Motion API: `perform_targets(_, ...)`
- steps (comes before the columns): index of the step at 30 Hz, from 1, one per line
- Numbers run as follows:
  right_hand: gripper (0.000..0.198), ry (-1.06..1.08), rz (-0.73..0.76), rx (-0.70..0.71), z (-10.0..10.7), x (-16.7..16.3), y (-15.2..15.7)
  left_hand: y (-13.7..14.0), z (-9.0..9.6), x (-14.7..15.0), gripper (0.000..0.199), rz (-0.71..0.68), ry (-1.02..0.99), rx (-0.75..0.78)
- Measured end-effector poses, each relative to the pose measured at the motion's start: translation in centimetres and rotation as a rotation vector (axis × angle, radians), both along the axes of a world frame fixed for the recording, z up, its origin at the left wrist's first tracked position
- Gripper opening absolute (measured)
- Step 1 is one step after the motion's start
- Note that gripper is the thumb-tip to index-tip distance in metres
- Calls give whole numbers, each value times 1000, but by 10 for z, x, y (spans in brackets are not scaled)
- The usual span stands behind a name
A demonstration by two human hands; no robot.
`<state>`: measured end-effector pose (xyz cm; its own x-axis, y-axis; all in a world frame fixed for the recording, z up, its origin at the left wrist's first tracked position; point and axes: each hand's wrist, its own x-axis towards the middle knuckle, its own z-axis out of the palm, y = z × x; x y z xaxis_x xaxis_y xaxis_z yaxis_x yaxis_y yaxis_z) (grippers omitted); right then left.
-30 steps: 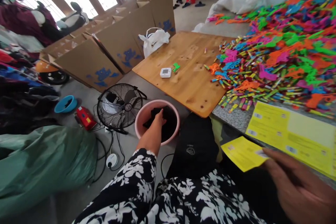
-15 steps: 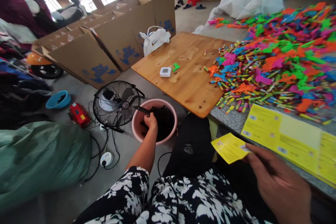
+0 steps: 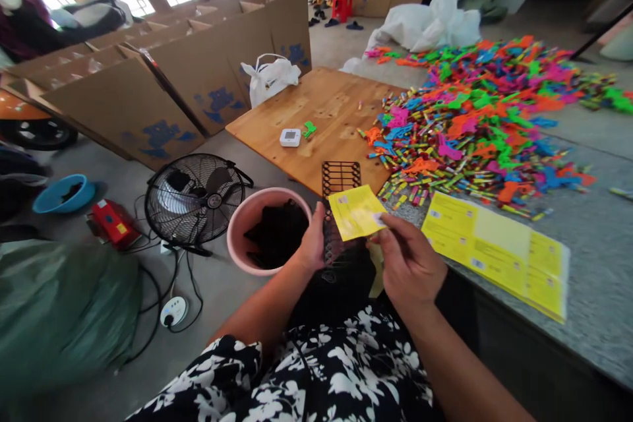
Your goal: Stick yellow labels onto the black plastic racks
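My left hand [image 3: 313, 241] grips a black plastic grid rack [image 3: 341, 176] by its left side, above my lap. In my right hand [image 3: 408, 256], a yellow printed sticker [image 3: 357, 212] is pinched at its right corner and covers part of the rack. Left of the rack stands a pink tub [image 3: 236, 244] with dark pieces [image 3: 279, 234] inside. Yellow sticker sheets [image 3: 499, 247] lie on the stone slab to my right, and one section of the top sheet is bare.
A wooden board [image 3: 321, 102] bears a white timer [image 3: 290, 138] and a green toy gun [image 3: 309, 130]. Colourful toy guns and small tubes [image 3: 475, 119] are heaped on the right. A floor fan [image 3: 195, 201], cables and a red device [image 3: 113, 224] stand left; cardboard boxes [image 3: 217, 72] line the back.
My left hand has come up out of the pink tub with the black rack. My right hand has brought the yellow sticker left, over the rack. The view has shifted right.
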<state>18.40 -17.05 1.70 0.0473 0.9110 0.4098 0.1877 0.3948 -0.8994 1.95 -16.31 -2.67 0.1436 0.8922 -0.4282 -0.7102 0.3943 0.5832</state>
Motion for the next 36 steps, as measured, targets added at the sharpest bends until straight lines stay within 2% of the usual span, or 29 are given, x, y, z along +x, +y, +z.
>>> perform_targets(4, 30, -9, -89, -30, -5, 6, 10, 5, 1, 28, 94, -112, -87, 120)
perform_targets(9, 35, -16, -141, -25, -9, 12, 14, 4, 7, 39, 91, -152, -125, 161)
perform_targets(16, 24, -109, -163, 107, -15, 12, 15, 5, 9, 41, 85, -111, -169, 104)
perform_targets(23, 20, -205, -161, 160, -15, 15, 13, 5, 5, 42, 86, -89, -152, 57)
perform_targets(27, 20, -321, -123, 225, -12, 20, 13, 5, 7, 43, 86, -78, -126, 65)
perform_targets(33, 22, -390, 22, 312, -7, 25, 14, 8, 8, 39, 87, -67, -103, 61)
perform_targets(36, 22, -438, 28, 332, -9, 27, 13, 10, 10, 36, 88, -67, -70, 35)
